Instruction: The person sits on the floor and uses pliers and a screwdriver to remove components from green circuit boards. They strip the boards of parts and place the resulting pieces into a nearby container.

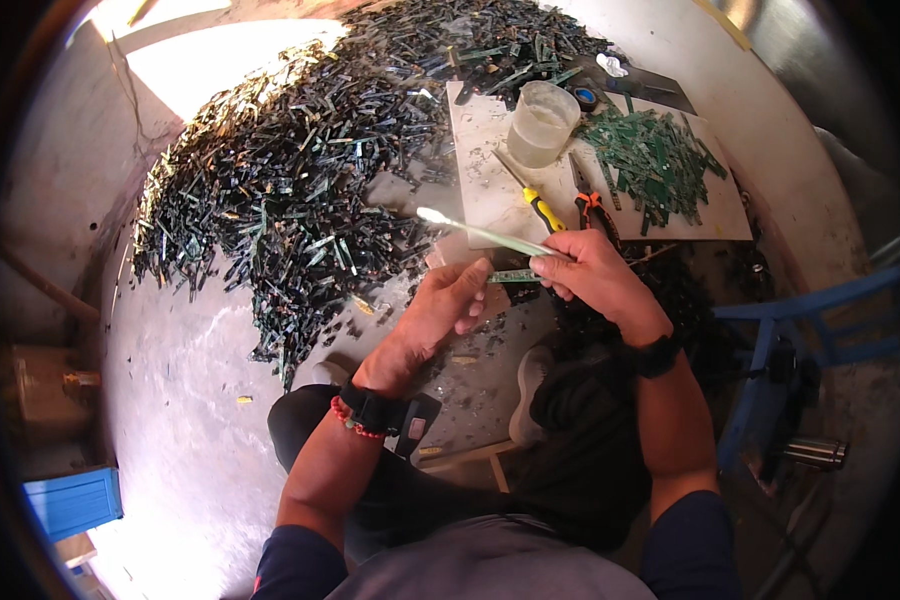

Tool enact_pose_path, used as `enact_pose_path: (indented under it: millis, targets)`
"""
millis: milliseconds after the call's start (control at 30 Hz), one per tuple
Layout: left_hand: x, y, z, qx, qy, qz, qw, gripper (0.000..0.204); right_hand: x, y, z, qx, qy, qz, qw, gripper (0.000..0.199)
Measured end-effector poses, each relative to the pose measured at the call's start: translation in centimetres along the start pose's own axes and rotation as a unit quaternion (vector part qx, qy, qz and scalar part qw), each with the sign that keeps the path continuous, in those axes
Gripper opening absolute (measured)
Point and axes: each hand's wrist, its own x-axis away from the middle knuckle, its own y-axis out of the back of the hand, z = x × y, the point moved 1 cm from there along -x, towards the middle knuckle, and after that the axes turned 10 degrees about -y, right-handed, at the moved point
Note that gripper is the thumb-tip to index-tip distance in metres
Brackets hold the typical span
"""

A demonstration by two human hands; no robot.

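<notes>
My left hand (438,312) pinches one end of a short green circuit board strip (513,276) between thumb and fingers. The strip's other end meets the fingers of my right hand (605,282). That hand grips a slim, pale green toothbrush (490,235), its bright white head pointing left above the strip. Beyond my hands lies a white board (478,165). On it stand a translucent plastic cup (542,130) with liquid, a yellow-and-black screwdriver (542,210) and orange-and-black pliers (590,203). A heap of green strips (660,165) covers the board's right part.
A large mound of dark strips (310,190) spreads across the floor at the left and far side. Near the cup lies a tape roll (586,99) with a blue core. A blue metal frame (760,370) stands at the right, a blue box (75,503) at the lower left.
</notes>
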Motion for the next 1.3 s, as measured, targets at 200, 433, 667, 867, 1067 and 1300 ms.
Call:
enact_pose_path:
  millis: [200,433,667,867,1067,1300]
  targets:
    - [-0.5,0.8,0.1,0.085,-0.012,-0.052,0.995,0.038,0.4,-3.0,-0.1,-0.105,0.004,0.053,0.993,0.020]
    - [-1.0,0.1,-0.2,0.087,0.009,0.010,0.996,0.054,-1.3,-5.0,-0.3,-0.241,0.064,-0.130,0.960,0.015]
    - [-2.2,-1.3,1.6,0.040,0.014,0.032,0.999,0.050,-2.4,-6.8,0.2,-0.347,0.058,-0.188,0.917,0.011]
    - [-2.4,-1.8,1.1,0.042,0.002,-0.030,0.999,0.039,-3.3,-7.5,-0.7,-0.290,0.039,-0.224,0.930,0.012]
    - [-2.2,-0.9,1.4,0.035,-0.001,-0.075,0.997,0.037,-4.3,-7.9,-2.6,-0.215,0.064,-0.270,0.936,0.016]
    - [-1.7,-0.3,1.2,0.013,-0.009,-0.089,0.996,0.039,-4.8,-8.0,-2.6,-0.256,0.059,-0.228,0.938,0.022]
